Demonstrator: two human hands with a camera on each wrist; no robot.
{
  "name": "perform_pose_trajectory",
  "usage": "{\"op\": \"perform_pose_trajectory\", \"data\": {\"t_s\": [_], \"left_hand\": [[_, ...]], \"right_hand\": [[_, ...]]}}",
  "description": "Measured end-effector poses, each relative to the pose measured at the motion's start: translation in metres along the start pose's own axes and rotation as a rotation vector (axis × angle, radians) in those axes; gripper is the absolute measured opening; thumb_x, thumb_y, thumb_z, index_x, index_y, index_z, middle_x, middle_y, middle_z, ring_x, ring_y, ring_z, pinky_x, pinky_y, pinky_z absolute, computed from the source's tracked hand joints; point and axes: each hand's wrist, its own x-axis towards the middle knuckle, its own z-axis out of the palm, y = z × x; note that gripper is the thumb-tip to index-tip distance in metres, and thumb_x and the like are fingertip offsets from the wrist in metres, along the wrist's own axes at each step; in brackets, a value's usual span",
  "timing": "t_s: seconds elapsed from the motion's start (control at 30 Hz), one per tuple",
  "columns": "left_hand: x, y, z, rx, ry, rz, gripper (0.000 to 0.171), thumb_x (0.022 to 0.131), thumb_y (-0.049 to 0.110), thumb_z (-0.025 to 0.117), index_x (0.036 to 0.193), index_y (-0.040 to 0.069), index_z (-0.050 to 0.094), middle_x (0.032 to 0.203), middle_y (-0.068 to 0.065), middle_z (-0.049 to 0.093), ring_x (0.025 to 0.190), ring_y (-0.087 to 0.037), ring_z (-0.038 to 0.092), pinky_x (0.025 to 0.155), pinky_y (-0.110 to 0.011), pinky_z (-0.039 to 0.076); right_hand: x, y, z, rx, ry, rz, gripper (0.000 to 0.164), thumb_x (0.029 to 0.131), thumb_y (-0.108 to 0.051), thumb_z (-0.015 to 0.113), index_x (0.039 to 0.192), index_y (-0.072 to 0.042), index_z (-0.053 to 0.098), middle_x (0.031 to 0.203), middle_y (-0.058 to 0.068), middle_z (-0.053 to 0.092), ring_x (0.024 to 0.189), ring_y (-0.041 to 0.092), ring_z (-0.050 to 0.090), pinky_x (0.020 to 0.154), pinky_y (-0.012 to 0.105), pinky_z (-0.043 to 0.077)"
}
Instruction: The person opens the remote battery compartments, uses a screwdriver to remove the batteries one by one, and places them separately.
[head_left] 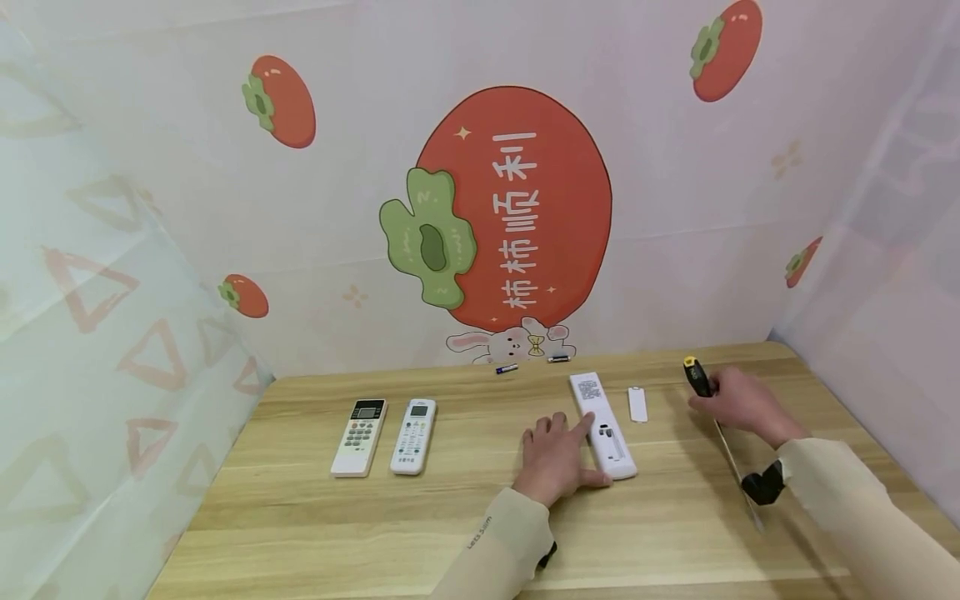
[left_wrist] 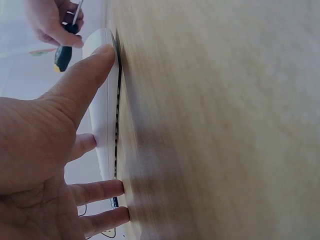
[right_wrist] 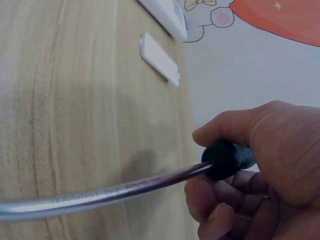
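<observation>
A white remote control [head_left: 611, 442] lies face down on the wooden table, its battery compartment uncovered. Against its left side rests my left hand [head_left: 553, 457], fingers spread. In the left wrist view the thumb [left_wrist: 82, 82] presses near one end of the remote's edge, while two other fingertips touch the tabletop. My right hand [head_left: 750, 407] grips a screwdriver [head_left: 697, 377] by its black, yellow-ended handle. The long metal shaft [right_wrist: 125, 191] slants down toward the front of the table. Between the remote and the right hand lies a loose white battery cover [head_left: 637, 404].
Two more remotes, a white one with a dark top [head_left: 360, 437] and a white one [head_left: 413, 437], lie face up at the left. Two small batteries, one blue-and-silver [head_left: 507, 368] and one dark [head_left: 558, 358], sit by the table's back edge. A printed backdrop [head_left: 337, 208] rises behind.
</observation>
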Motion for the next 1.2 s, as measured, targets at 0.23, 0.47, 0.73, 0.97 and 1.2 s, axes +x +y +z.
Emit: {"op": "perform_pose_trajectory", "data": {"t_s": [0.23,0.47,0.73,0.97,1.2], "left_hand": [[0.000,-0.001,0.001,0.007,0.007,0.002,0.097,0.072,0.063,0.083,0.156,0.038,0.041,0.147,-0.006,0.047,0.134,-0.030,0.041,0.111,-0.055,0.033],[-0.001,0.000,0.000,-0.002,0.010,0.002,0.097,0.072,0.063,0.083,0.155,0.038,0.041,0.147,-0.006,0.047,0.134,-0.030,0.041,0.112,-0.055,0.032],[-0.002,0.001,-0.001,0.011,0.010,0.002,0.096,0.072,0.063,0.082,0.155,0.038,0.042,0.145,-0.006,0.048,0.132,-0.030,0.042,0.111,-0.054,0.033],[-0.002,0.000,-0.001,0.019,0.012,0.003,0.097,0.072,0.064,0.082,0.155,0.038,0.041,0.144,-0.005,0.049,0.131,-0.029,0.042,0.110,-0.054,0.034],[-0.002,0.001,-0.001,0.013,0.010,0.001,0.096,0.072,0.062,0.082,0.156,0.036,0.041,0.143,-0.006,0.049,0.131,-0.030,0.042,0.111,-0.054,0.033]], "right_hand": [[0.004,0.007,0.007,-0.033,-0.008,0.005,0.031,0.090,-0.027,0.070,0.072,-0.007,0.056,0.065,0.001,0.054,0.058,0.018,0.051,0.053,0.033,0.040],[0.005,0.010,0.013,-0.071,0.011,-0.005,0.033,0.087,-0.029,0.072,0.067,-0.010,0.055,0.062,-0.001,0.051,0.057,0.017,0.048,0.052,0.032,0.037],[0.002,0.011,0.017,-0.074,0.011,0.014,0.033,0.086,-0.029,0.072,0.066,-0.010,0.054,0.062,0.000,0.051,0.057,0.017,0.048,0.052,0.032,0.036],[0.001,0.012,0.019,-0.075,-0.006,0.049,0.032,0.086,-0.030,0.072,0.068,-0.009,0.056,0.065,0.001,0.052,0.058,0.017,0.048,0.052,0.031,0.037],[0.001,0.013,0.021,-0.085,-0.001,0.061,0.032,0.086,-0.030,0.072,0.068,-0.010,0.056,0.064,0.001,0.052,0.057,0.017,0.048,0.052,0.031,0.036]]}}
